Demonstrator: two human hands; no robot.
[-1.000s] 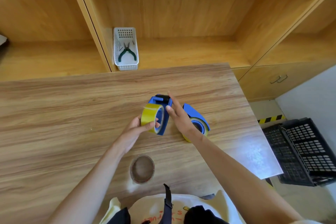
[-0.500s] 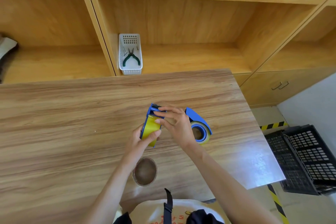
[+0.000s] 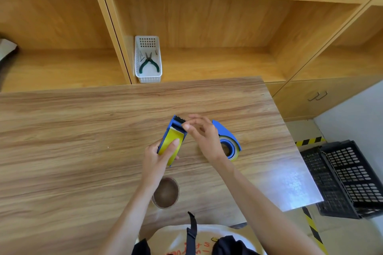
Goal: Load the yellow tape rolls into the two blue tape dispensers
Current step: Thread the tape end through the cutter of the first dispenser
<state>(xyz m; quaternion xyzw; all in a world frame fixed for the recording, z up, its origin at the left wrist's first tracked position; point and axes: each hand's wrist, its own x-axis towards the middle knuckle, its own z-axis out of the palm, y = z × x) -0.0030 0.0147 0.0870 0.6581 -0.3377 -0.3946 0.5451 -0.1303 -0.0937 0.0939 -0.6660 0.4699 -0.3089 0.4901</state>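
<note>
My left hand (image 3: 158,156) grips a blue tape dispenser (image 3: 173,125) with a yellow tape roll (image 3: 171,143) seated inside it; my thumb lies across the yellow tape. My right hand (image 3: 202,135) pinches at the dispenser's front end, by its black cutter, with thumb and forefinger; what it pinches is too small to tell. Behind my right hand lies a second blue dispenser (image 3: 224,132) on the wooden table (image 3: 83,141), with a yellow roll (image 3: 233,156) loaded in it, partly hidden by my wrist.
A brownish tape roll (image 3: 165,192) lies flat on the table near my body. A white basket (image 3: 148,59) with green pliers stands on the shelf behind. Black crates (image 3: 348,180) sit on the floor past the table's right edge.
The yellow roll went from beside the dispenser into it. My left hand now holds dispenser and roll together, and my right fingers moved up to the cutter end.
</note>
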